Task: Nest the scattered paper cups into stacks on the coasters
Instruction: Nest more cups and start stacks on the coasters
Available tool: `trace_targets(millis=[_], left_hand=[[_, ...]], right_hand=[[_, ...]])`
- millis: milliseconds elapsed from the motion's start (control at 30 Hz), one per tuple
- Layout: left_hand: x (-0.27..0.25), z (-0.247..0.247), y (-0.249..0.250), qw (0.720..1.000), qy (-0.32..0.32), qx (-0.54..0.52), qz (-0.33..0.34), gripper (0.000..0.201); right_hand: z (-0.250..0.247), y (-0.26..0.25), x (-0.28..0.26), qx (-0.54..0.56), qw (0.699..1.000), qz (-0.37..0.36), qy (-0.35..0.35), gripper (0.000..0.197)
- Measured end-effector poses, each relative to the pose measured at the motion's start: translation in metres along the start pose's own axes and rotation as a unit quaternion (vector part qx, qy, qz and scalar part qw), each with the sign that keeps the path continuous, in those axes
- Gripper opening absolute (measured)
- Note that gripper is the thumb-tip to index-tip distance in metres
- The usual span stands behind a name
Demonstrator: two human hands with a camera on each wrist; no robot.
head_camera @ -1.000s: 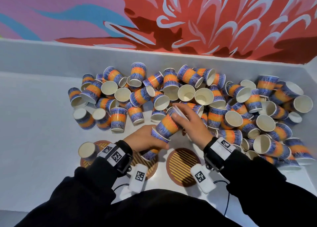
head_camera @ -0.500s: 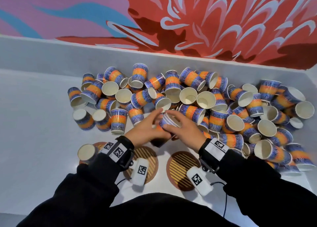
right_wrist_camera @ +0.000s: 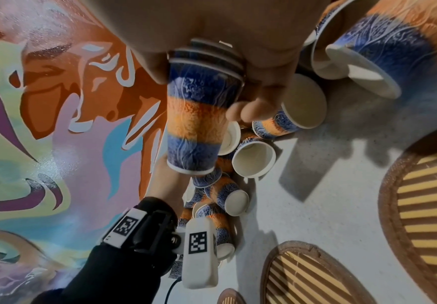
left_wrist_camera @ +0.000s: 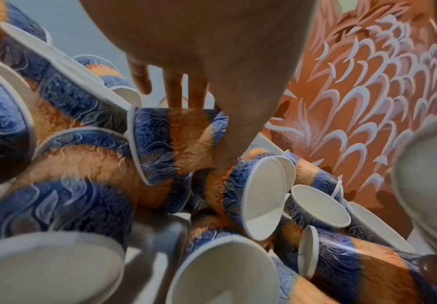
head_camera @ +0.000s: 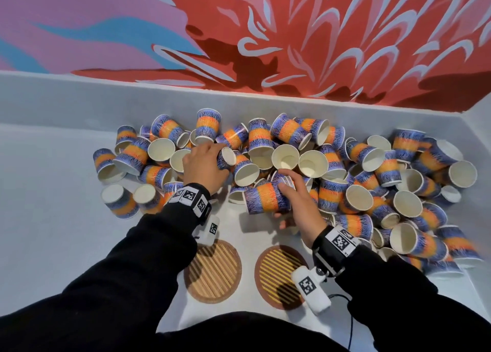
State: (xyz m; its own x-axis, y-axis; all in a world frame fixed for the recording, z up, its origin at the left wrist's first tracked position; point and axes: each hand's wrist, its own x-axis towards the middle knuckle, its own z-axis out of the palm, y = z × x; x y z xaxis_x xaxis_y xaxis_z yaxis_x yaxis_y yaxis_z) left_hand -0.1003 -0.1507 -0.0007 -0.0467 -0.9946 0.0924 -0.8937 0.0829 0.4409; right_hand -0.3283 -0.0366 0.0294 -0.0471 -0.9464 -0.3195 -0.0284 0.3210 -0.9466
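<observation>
Across the far half of the white tabletop (head_camera: pixel 53 218) lies a heap of paper cups (head_camera: pixel 372 181), banded blue and orange, most on their sides with white insides showing. Near its left part, the left hand (head_camera: pixel 203 167) reaches into the pile, its fingers and thumb curled round a single cup (head_camera: pixel 225 158) lying on its side; the left wrist view shows the thumb pressed on that cup's wall with the fingers over the far side. To its right, the right hand (head_camera: pixel 297 205) grips a nested stack of cups (head_camera: pixel 267 197) held sideways just above the table, open mouth pointing left (the right wrist view shows several rims bunched under the palm, fingers wrapped round the wall). Closer to the person sit two round striped coasters, a left coaster (head_camera: pixel 212 272) and a right coaster (head_camera: pixel 279 276), both bare, side by side and apart from the pile. Behind the table stands a painted wall (head_camera: pixel 318 32) in red, pink and blue.
</observation>
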Motion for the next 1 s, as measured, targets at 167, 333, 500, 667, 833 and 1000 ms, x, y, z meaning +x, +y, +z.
trace_targets(millis=[167,333,500,667,833,1000], left_hand=[[-0.025,-0.041,0.008,0.972,0.119,-0.197,-0.048,0.060],[-0.085,-0.071,0.027,0.853,0.109,-0.500,-0.106,0.069],[-0.115,-0.064,0.035,0.790,-0.019,-0.586,-0.179,0.029],[-0.135,-0.057,0.037,0.739,-0.070,-0.632,-0.224,0.024],[-0.152,-0.064,0.026,0.742,-0.073,-0.630,-0.217,0.030],[-0.167,-0.086,-0.003,0.767,-0.058,-0.606,-0.201,0.038]], right_hand=[[0.000,0.010,0.005,0.085,0.996,0.010,0.027,0.018],[0.008,0.010,0.003,0.139,0.989,-0.005,0.040,0.023],[0.031,-0.003,-0.011,0.114,0.992,-0.051,0.009,0.034],[0.052,-0.010,-0.028,0.063,0.988,-0.117,-0.072,0.034],[0.071,0.000,-0.039,0.006,0.983,-0.133,-0.123,0.048],[0.092,0.003,-0.049,-0.031,0.972,-0.122,-0.198,0.056]])
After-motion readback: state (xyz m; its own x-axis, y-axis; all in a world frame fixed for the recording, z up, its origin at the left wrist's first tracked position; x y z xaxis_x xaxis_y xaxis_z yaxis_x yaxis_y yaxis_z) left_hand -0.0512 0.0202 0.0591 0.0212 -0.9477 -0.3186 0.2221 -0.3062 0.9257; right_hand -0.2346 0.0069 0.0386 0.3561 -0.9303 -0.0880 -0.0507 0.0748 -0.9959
